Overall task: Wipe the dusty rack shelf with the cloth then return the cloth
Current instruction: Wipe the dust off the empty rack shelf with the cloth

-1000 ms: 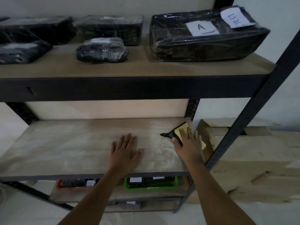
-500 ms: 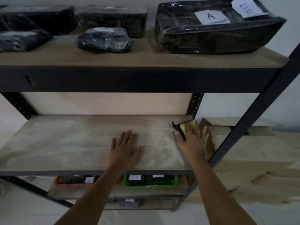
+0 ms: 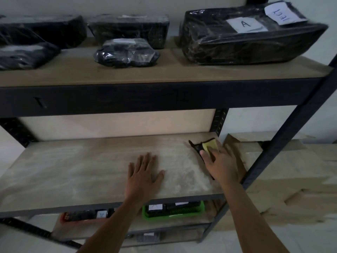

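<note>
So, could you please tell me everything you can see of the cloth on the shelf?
The cloth is yellow with a black edge, soft-looking and flattened. It lies at the back right corner of the dusty middle shelf, its black edge poking out leftward. The right hand presses on it with straight fingers, hiding most of it.

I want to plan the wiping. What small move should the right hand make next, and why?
Probably sweep the cloth leftward. The right hand presses it at the shelf's far right corner, and pale dust covers the board toward the flat left hand.
</note>
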